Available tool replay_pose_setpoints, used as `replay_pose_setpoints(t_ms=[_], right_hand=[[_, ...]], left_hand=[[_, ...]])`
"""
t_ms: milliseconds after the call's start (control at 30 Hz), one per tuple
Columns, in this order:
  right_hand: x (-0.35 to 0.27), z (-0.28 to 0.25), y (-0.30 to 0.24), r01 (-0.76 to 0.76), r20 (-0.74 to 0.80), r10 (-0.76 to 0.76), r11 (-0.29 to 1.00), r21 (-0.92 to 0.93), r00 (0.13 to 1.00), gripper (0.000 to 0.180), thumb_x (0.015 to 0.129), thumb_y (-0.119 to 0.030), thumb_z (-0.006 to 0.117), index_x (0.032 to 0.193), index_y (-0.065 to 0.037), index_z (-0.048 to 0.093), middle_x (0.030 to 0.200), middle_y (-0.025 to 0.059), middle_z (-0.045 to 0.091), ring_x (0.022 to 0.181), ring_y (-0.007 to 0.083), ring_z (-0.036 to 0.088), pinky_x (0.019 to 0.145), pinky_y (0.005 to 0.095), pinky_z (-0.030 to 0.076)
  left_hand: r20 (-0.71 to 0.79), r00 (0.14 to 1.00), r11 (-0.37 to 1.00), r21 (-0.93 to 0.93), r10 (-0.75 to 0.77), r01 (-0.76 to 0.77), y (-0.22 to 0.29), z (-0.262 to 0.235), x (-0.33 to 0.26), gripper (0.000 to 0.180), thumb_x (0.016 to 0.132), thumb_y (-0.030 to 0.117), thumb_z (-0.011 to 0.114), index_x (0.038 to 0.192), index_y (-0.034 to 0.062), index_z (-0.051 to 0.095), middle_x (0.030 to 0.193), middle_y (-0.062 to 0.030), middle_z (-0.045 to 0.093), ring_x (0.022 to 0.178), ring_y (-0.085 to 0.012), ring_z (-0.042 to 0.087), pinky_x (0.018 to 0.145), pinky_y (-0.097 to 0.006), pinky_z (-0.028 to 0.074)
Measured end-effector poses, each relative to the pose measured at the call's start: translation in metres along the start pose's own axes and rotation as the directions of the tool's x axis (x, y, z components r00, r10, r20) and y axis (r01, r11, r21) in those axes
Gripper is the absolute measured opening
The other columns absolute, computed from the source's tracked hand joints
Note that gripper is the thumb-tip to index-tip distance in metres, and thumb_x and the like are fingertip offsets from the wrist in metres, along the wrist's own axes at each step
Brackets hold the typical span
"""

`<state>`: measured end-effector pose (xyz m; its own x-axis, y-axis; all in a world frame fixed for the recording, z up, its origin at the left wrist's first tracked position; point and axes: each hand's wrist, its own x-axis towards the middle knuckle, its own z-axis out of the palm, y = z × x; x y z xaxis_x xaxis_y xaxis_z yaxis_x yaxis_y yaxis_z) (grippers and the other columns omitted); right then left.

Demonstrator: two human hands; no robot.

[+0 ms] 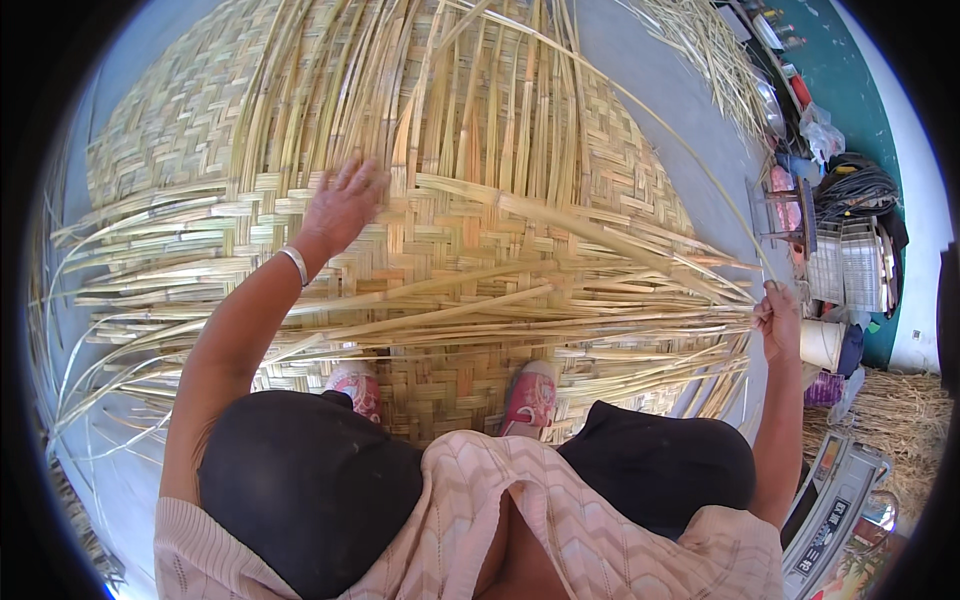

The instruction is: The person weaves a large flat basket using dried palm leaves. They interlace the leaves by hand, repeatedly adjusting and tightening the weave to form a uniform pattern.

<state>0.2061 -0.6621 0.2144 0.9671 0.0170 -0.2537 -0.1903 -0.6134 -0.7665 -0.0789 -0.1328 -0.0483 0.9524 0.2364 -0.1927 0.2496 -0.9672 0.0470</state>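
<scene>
Grey floor lay under a broad woven bamboo mat, its far edge cut off at the rim. From the head view, the left hand pressed flat and open on the weave. The right hand closed its grip on a long bamboo strip at the mat's right side, fingertips hidden.

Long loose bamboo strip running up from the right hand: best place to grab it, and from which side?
Probably at its free end, at the mat's right edge, where the right hand already pinches the strip. Come from the right, outside the weave: that end lies clear, while the rest arcs over other strips. The left hand lies flat on the mat.
</scene>
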Motion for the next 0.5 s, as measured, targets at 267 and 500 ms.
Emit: replay_pose_setpoints(t_ms=[267,500], right_hand=[[-0.003,0.009,0.014,0.249,0.089,-0.242,0.783,-0.57,0.966,0.027,0.093,-0.032,0.058,0.087,-0.005,0.058,0.057,-0.0017,0.043,0.046,0.0071,0.041,0.043,0.0254,0.036],[0.011,-0.021,0.055,-0.109,-0.26,0.194,0.945,0.307,0.946,0.023,0.096,-0.027,0.049,0.089,-0.005,0.054,0.066,0.0008,0.053,0.053,0.0131,0.051,0.052,0.0282,0.045]], left_hand=[[-0.137,0.988,0.989,-0.137,-0.07,0.051,0.007,0.017,0.001,0.04,0.095,0.028,0.047,0.134,0.0165,0.048,0.144,-0.0046,0.038,0.14,-0.024,0.025,0.112,-0.053,0.017],[-0.103,0.995,0.998,-0.058,-0.016,0.01,0.008,0.015,0.0,0.044,0.094,0.027,0.048,0.136,0.0134,0.047,0.147,-0.0042,0.035,0.141,-0.0222,0.024,0.113,-0.052,0.017]])
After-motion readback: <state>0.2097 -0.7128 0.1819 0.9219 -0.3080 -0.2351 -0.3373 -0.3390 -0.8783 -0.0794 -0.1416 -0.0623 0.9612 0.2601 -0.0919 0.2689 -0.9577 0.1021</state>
